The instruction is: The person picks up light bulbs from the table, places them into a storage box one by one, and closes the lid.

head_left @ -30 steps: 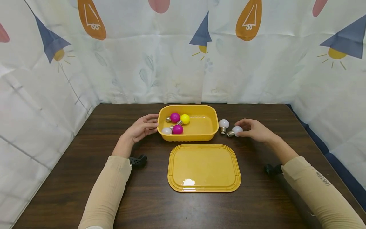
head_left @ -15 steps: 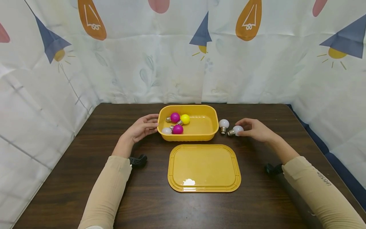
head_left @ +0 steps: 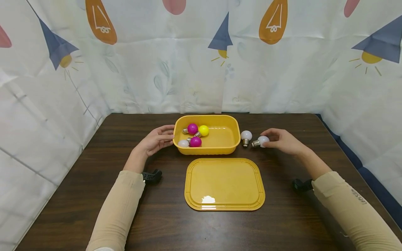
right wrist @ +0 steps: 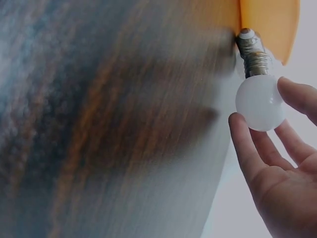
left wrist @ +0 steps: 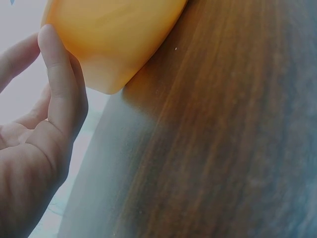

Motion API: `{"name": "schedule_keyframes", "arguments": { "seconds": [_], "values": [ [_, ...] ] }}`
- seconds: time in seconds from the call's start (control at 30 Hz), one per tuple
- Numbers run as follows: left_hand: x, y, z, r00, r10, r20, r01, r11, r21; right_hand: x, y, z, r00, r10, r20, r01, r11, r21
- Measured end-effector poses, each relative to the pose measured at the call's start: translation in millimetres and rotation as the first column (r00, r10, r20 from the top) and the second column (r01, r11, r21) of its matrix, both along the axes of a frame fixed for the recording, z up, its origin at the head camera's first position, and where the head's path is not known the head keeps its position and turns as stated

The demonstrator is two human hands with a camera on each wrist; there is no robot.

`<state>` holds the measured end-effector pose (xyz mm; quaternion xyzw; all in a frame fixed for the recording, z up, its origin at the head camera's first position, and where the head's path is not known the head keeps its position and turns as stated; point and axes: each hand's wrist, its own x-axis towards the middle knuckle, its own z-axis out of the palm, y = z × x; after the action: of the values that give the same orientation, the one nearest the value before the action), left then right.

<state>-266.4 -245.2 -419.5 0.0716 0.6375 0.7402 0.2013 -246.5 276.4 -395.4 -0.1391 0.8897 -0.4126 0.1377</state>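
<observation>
My right hand [head_left: 284, 141] pinches a white light bulb [right wrist: 260, 101] by its round globe between thumb and fingertips, its metal screw base pointing left toward the box. Another white bulb [head_left: 246, 135] stands between that one and the yellow box [head_left: 223, 150], base toward me. At the box's left end, my left hand [head_left: 155, 140] touches the outer side near the rim with its thumb and fairly straight fingertips. Inside the box, on its left side, lie two magenta bulbs [head_left: 192, 128], a yellow bulb [head_left: 203, 130] and a white bulb [head_left: 183, 143].
A flat yellow lid [head_left: 224, 184] lies on the dark wooden table [head_left: 157, 216], just in front of the box. Behind the table hangs a white patterned curtain [head_left: 188, 69], which also runs along both sides.
My right hand has drifted slightly right and away from me, bringing the pinched white light bulb along. The left hand and the box stay where they were.
</observation>
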Motion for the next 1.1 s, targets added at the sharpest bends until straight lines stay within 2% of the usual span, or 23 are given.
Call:
{"name": "schedule_keyframes", "arguments": {
  "seconds": [0.33,0.7,1.1],
  "values": [
    [0.2,1.2,1.1,1.0,0.002,0.002,-0.002,1.0,-0.011,1.9,3.8,1.3,1.0,-0.001,-0.004,0.001,1.0,-0.013],
    [0.1,0.6,0.6,1.0,0.0,-0.012,0.0,1.0,0.001,4.5,7.2,3.9,0.999,-0.035,0.026,0.038,0.995,-0.096],
    [1.5,1.6,2.0,1.0,0.012,0.004,-0.012,1.0,-0.005,2.2,8.0,2.5,0.998,-0.069,0.003,0.069,0.988,-0.138]
  ]
}}
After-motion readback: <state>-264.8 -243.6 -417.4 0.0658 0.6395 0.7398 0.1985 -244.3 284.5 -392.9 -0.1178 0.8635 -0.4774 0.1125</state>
